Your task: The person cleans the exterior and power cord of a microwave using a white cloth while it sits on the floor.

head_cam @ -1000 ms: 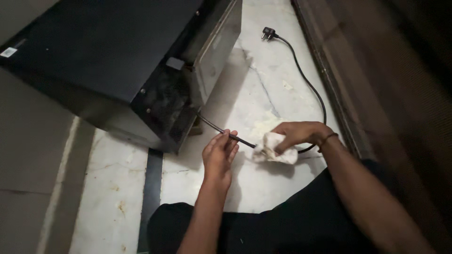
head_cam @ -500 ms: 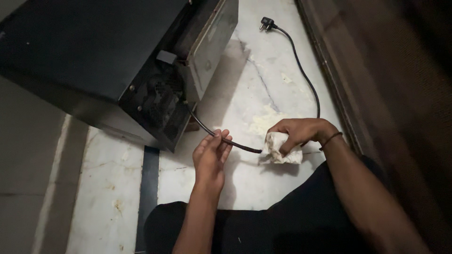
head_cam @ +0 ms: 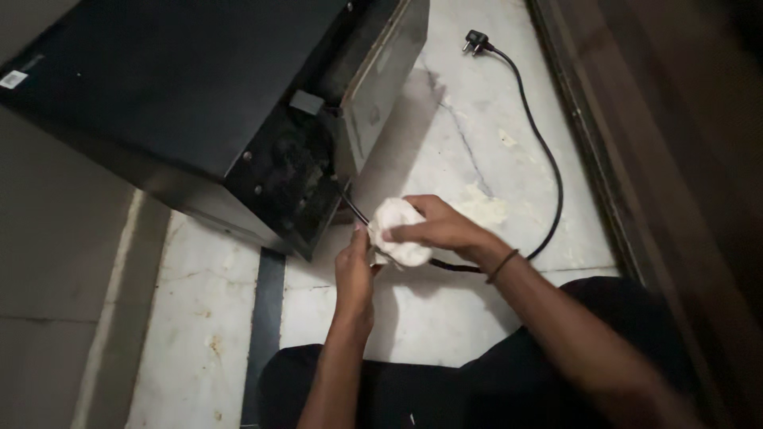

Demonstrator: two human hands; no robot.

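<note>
The appliance (head_cam: 199, 103), a big black box, stands at the left on the marble floor (head_cam: 445, 310) with its rear corner turned toward the person, which puts the point where the cord (head_cam: 552, 191) leaves the casing within reach of both hands. Its top and left side run out of the picture, so what kind of machine it is cannot be told; the vented rear panel is too dark to read in detail.

The left hand (head_cam: 354, 270) comes up from below, its grip narrow around the cord just beside the casing, seemingly to keep that stretch taut and off the floor. How many fingers close round it is hidden by the cloth.

The right hand (head_cam: 433, 226) reaches across from the right, its grip closed on a crumpled white cloth (head_cam: 397, 230) that is wrapped over the cord, touching the left hand's fingertips. The cloth hides the cord beneath it, so the exact line of the cord there cannot be made out.

From under the right wrist the cord shows again, curves out over the floor and runs up to the plug (head_cam: 476, 40), which lies loose on the marble, near the dark wooden frame (head_cam: 636, 159) at the right edge. The person's dark-clothed legs fill the bottom.
</note>
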